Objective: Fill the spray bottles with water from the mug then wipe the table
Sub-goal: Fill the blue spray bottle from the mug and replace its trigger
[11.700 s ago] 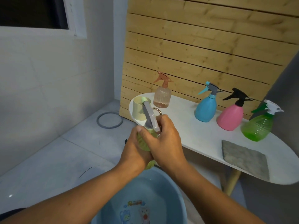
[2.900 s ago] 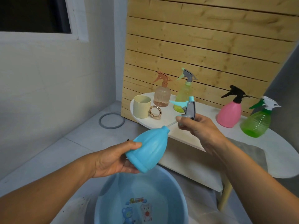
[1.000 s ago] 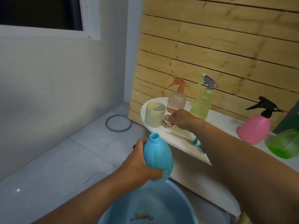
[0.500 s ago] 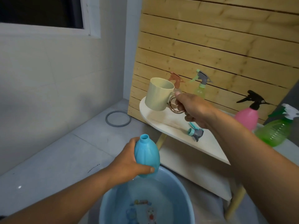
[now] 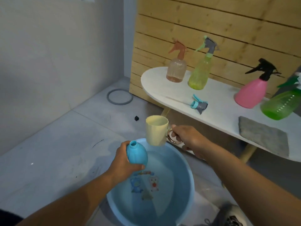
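While upright, blue bottle (image 5: 136,154) — neck skyward

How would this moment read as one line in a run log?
left hand: grips open blue bottle | right hand: holds mug above basin | pour: not begun

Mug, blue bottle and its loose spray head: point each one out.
mug (image 5: 156,131), head view, on its pale yellow side wall.
blue bottle (image 5: 137,153), head view, on its rounded body.
loose spray head (image 5: 199,105), head view, on its collar, lying on the table.
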